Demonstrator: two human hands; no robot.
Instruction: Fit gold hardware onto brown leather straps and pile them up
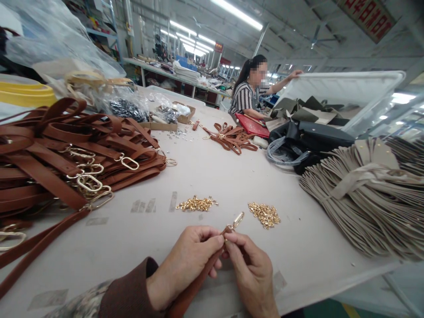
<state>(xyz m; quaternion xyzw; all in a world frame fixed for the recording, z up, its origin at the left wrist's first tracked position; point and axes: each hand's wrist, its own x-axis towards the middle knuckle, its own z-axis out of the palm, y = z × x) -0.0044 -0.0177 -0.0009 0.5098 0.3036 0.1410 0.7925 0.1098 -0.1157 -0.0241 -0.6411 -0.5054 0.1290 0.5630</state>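
Near the front of the table, my left hand is closed on a brown leather strap, which runs down toward me. A gold clasp sticks out from the strap's far end, beyond my fingertips. My right hand pinches at that same end, thumb and forefinger pressed together. A tiny gold glint shows at its fingertips, perhaps a small rivet piece, too small to be sure. Just past my hands lie two small heaps of gold rivet parts, a left heap and a right heap.
A tall pile of brown straps with gold clasps fills the left. On the right are bundled grey-beige pieces, a black bag and a white bin. More straps lie farther back, near a person in a striped top.
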